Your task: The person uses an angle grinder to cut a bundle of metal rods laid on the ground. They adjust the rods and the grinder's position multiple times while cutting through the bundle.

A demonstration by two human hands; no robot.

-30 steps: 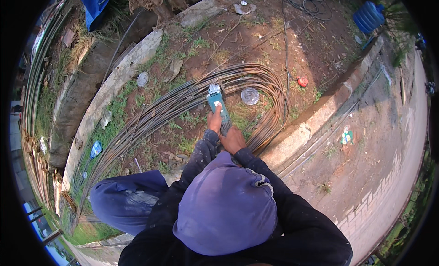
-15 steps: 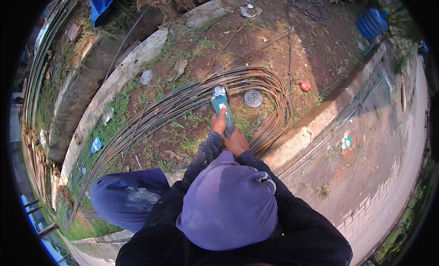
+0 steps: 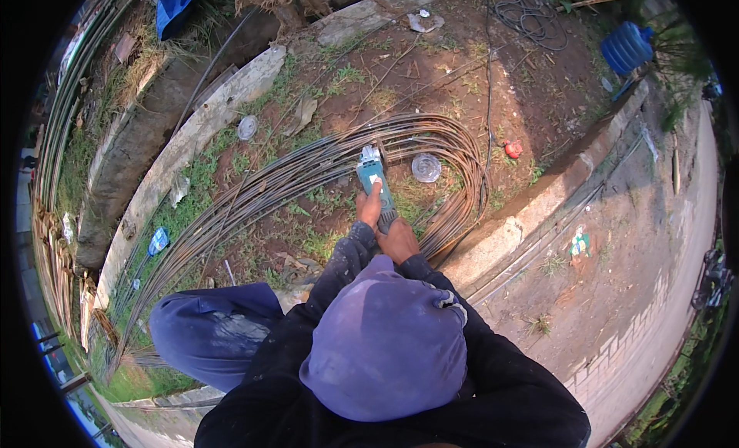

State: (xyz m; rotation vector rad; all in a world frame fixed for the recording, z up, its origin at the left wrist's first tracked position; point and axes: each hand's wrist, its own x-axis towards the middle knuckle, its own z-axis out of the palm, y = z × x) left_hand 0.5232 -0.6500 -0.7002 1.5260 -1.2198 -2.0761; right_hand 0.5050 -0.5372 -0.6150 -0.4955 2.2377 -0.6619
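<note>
The business end of the teal angle grinder (image 3: 372,169) is proving hard to make out: its metal head is sitting at the rust-brown bundle of rods (image 3: 269,178), but the disc is showing only as a thin, dark edge, and I cannot tell whether it is touching metal. The left hand (image 3: 369,208) is closing round the grinder's body, thumb lying on top, its fingers mostly hiding underneath; the right hand (image 3: 398,240) is gripping the rear end, just behind it. A rounded purple-blue mass of cloth (image 3: 385,348) is filling the space between the dark sleeves and covering whatever is lying below. A blue sheet (image 3: 175,8) is running out of view at the top edge, and a coil of dark cable (image 3: 531,21) is nearly meeting that edge too.

As for containers, a big blue ribbed jug (image 3: 626,48) is lying on its side at the upper right, close to the concrete kerb (image 3: 504,236); I cannot tell what it is holding. A clear round plastic dish or lid (image 3: 426,168) is resting inside the bend of the rods, just right of the grinder, and a similar clear round piece (image 3: 247,128) is lying farther left, beyond the bundle; their contents are staying too small to tell
</note>
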